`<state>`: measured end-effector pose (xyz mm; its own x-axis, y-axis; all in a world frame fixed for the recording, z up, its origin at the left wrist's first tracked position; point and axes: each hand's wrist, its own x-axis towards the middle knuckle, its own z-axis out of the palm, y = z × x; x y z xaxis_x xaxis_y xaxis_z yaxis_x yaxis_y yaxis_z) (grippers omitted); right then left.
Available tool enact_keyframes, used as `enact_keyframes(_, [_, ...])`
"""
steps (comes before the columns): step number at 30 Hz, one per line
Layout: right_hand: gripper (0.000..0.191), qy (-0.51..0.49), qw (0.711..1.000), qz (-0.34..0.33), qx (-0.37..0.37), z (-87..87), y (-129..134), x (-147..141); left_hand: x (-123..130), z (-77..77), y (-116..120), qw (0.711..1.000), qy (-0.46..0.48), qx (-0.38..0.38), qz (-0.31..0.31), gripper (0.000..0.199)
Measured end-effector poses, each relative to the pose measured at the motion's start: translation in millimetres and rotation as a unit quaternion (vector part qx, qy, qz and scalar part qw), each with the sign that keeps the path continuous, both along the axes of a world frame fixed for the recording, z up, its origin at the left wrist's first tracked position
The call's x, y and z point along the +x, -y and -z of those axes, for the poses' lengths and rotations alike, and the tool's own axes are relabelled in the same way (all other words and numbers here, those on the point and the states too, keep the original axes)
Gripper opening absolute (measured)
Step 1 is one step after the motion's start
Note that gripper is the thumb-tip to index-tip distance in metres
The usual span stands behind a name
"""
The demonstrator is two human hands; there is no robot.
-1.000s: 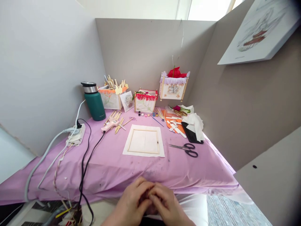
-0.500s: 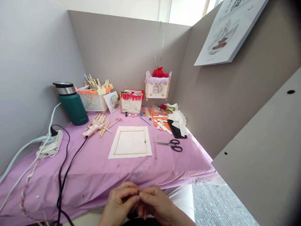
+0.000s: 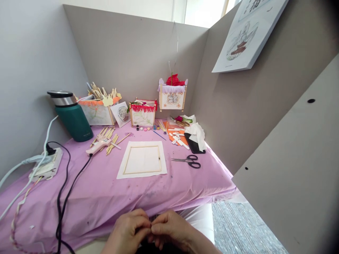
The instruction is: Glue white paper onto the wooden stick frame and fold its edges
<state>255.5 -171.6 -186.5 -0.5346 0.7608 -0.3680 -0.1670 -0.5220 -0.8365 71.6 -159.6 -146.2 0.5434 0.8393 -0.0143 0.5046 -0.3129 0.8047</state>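
Head view: two hands (image 3: 129,225) pinched closed, contents unclear; one stick frame (image 3: 142,172), one scissors (image 3: 188,161).

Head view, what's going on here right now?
The person's left hand and right hand meet at the fingertips by the near edge of the purple cloth; anything between them is too small to tell. Beyond them, a stick frame lies on a white sheet. Scissors lie to its right, a pink glue gun to its left, both out of hand.
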Motion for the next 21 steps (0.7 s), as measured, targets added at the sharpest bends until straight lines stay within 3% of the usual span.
enact_keyframes(4, [0.025, 0.046, 0.998, 0.013, 0.047, 3.8, -0.2, 1.4, 0.8, 3.2, 7.0, 0.995, -0.079, 0.057, -0.014, 0.019])
enact_keyframes(7, [0.034, 0.07, 0.997, 0.018, 0.04, 14.8, 0.4, 13.4, -18.1, -5.6, 5.4, 0.988, -0.117, 0.086, -0.042, 0.02])
enact_keyframes(11, [0.041, 0.11, 0.985, 0.13, -0.013, 43.0, 2.5, 44.1, -62.5, -28.2, -1.3, 0.978, -0.133, 0.092, -0.132, 0.028])
enact_keyframes(13, [0.041, 0.114, 0.975, 0.187, -0.032, 57.1, 0.8, 56.0, -74.9, -29.8, 0.2, 0.981, -0.151, 0.041, -0.113, 0.033])
enact_keyframes(15, [0.04, 0.094, 0.967, 0.233, -0.044, 67.9, -5.8, 60.6, -75.8, -17.1, 6.0, 0.98, -0.196, 0.004, -0.044, 0.037])
enact_keyframes(17, [0.036, 0.076, 0.957, 0.277, -0.046, 74.0, -16.2, 59.5, -71.0, 8.2, 12.9, 0.966, -0.255, 0.041, 0.004, 0.032])
enact_keyframes(21, [0.031, 0.087, 0.944, 0.318, -0.001, 69.3, -23.9, 58.8, -69.0, 64.9, 17.4, 0.938, -0.328, 0.113, -0.017, 0.028])
